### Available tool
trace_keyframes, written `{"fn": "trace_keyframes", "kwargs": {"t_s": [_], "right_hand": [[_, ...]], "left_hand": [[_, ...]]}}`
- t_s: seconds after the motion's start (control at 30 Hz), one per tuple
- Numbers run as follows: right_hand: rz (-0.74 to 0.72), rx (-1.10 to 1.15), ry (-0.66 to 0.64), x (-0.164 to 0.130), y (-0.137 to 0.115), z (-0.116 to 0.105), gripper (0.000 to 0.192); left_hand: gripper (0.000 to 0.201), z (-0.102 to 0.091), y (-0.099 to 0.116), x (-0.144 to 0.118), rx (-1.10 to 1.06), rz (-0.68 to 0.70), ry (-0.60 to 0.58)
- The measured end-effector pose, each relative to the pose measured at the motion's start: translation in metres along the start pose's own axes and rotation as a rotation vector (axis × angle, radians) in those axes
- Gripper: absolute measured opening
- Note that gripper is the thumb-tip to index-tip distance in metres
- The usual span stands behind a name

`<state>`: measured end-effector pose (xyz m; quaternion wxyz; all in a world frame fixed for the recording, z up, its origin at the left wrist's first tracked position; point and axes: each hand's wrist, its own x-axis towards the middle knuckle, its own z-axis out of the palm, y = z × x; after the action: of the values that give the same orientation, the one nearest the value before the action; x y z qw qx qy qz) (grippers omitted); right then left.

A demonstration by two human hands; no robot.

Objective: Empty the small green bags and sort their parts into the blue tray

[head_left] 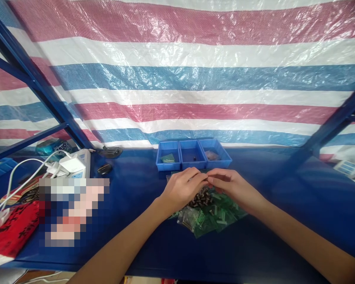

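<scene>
We see 2 bare hands meeting over the middle of the blue tabletop [130, 185]. Our left hand [182, 187] comes in palm down with its fingers reaching toward the right hand [230, 182], and the fingertips of the 2 come together, touching or nearly so. The right hand's thumb and forefinger close toward each other at that spot; the fingers hide what lies between, so we cannot tell whether either hand is clamped on a small part.

Beneath the hands we find a heap of small dark parts [201, 199] with shiny metal bits, partly covered by the left hand. Many flat green pieces [220, 213] spread around the heap on its near and right sides, and a crumpled clear plastic bag [188, 217] lies at its near left.

Just beyond the hands, 3 blue bins stand side by side. In the left bin [169, 167] we see green pieces, in the middle bin [192, 165] 1 small dark part, and in the right bin [221, 163] a pale bundle.

Well to the left, we notice a white power strip [88, 163], white chargers [72, 163] and a red bag [19, 225]. A striped sheet [195, 79] hangs behind.
</scene>
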<state>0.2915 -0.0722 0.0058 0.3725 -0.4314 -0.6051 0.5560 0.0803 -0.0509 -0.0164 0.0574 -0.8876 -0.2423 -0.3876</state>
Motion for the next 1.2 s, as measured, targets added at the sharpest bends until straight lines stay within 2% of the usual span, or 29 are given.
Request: {"fn": "trace_keyframes", "kwargs": {"t_s": [0.17,0.37,0.83,1.0,1.2], "right_hand": [[0.017,0.041,-0.036,0.0003,0.0004,-0.0020,0.027],[0.013,0.099,0.005,0.0000,0.0056,0.0005,0.023],[0.014,0.081,-0.030,-0.0007,0.0050,0.0015,0.026],[0.012,0.075,-0.046,-0.0006,0.0055,0.0015,0.028],[0.006,0.049,-0.044,-0.0009,0.0038,0.0015,0.031]], "left_hand": [[0.022,0.0017,0.0004,-0.0008,0.003,0.006,0.053],[0.020,0.0034,-0.0010,-0.0027,-0.075,-0.041,0.015],[0.020,0.0021,0.0041,0.0019,-0.044,-0.038,0.074],[0.019,0.0034,0.0051,-0.0003,-0.107,-0.080,0.079],[0.020,0.0041,0.0021,-0.0009,-0.164,-0.044,0.128]]}}
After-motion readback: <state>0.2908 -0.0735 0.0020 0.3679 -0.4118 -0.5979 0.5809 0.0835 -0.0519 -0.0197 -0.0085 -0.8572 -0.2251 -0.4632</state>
